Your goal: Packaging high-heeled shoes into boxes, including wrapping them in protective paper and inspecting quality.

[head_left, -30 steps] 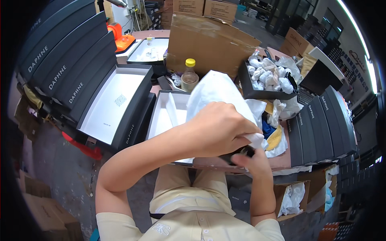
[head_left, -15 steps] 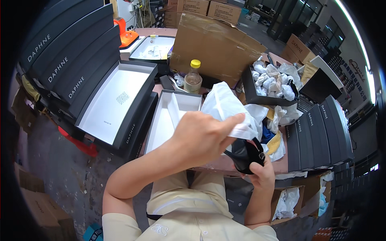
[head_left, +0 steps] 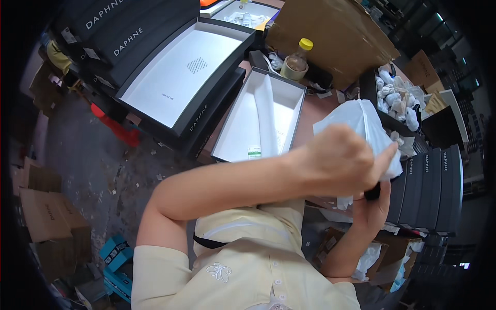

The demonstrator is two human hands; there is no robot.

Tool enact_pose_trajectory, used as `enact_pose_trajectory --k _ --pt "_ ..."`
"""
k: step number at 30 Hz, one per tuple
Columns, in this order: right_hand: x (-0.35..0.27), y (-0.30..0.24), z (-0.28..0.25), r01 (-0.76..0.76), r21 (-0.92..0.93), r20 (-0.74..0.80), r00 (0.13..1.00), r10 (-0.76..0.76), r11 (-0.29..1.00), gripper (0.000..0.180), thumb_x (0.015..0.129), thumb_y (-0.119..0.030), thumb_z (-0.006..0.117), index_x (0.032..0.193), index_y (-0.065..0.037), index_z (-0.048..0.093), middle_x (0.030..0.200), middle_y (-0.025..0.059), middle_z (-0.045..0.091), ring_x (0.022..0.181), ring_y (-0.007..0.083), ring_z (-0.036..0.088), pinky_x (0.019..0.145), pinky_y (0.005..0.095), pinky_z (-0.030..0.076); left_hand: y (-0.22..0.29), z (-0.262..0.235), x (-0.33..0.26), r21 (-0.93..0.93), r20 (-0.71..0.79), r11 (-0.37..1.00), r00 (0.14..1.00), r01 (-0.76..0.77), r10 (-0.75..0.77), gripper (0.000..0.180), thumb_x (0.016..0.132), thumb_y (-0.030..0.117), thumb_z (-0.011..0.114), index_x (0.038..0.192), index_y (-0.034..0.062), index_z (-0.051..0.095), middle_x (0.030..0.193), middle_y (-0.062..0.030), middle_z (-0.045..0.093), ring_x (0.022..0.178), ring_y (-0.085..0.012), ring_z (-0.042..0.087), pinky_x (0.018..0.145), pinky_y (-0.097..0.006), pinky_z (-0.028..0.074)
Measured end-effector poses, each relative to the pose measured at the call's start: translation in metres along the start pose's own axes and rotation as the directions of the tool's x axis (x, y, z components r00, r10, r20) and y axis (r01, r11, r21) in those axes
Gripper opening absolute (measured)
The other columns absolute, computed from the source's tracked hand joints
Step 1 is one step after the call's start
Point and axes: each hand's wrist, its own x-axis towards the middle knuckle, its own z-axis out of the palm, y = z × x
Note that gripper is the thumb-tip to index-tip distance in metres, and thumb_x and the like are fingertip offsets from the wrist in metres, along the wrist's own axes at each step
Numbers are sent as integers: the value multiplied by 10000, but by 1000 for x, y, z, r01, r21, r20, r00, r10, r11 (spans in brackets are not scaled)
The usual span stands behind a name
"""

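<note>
My left hand (head_left: 338,160) is closed on a thin white bag (head_left: 356,114), with one finger stretched along its side. Below the bag, my right hand (head_left: 371,212) grips a black shoe (head_left: 372,192); only a small dark part shows, the rest being hidden by the bag and my left hand. To the left on the table stands an open shoe box (head_left: 291,101), white inside and dark outside. A folded strip of white paper (head_left: 265,111) and a small green-and-white packet (head_left: 254,152) lie in it.
Dark shoe boxes are stacked at left, topped by an open box lid (head_left: 160,88). A yellow-capped bottle (head_left: 299,59) stands behind, before a cardboard sheet (head_left: 330,39). Crumpled white paper fills a dark box (head_left: 392,116) at right, near upright shoe boxes (head_left: 431,186).
Both hands have moved to the right in the view, which has also shifted and tilted. The white bag now covers most of the shoe, whose buckle and strap showed before.
</note>
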Motion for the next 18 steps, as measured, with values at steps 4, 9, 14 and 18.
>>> enact_pose_trajectory --k 4,9,14,18 --pt "-10 22 23 61 68 -18 998 -60 996 494 905 -194 554 1338 -31 380 1292 128 490 1155 253 504 934 413 449 55 17 -11 -85 -125 988 983 127 -137 504 708 167 560 1185 12 607 453 51 301 338 -67 297 335 -233 233" --pt "-12 48 25 80 37 -64 995 -78 996 511 897 -195 563 1342 -31 374 1298 133 482 1163 258 495 942 414 439 68 17 -13 -385 -210 900 930 204 -301 575 661 175 619 1208 3 591 488 41 239 357 -75 272 351 -252 235" --pt "-1 68 31 33 27 -60 998 -31 999 527 889 -196 573 1346 -30 368 1304 137 474 1171 264 487 950 416 429 42 -12 -19 -494 -168 842 926 216 -337 516 670 102 695 1156 -46 604 515 17 396 384 -116 376 378 -267 307" --pt "25 57 27 23 -51 -23 999 -24 998 541 883 -197 580 1350 -30 363 1309 140 467 1177 268 480 957 417 420 46 8 -87 -486 -45 867 988 110 -150 484 669 151 698 1098 -60 625 531 0 464 389 -140 417 388 -260 341"
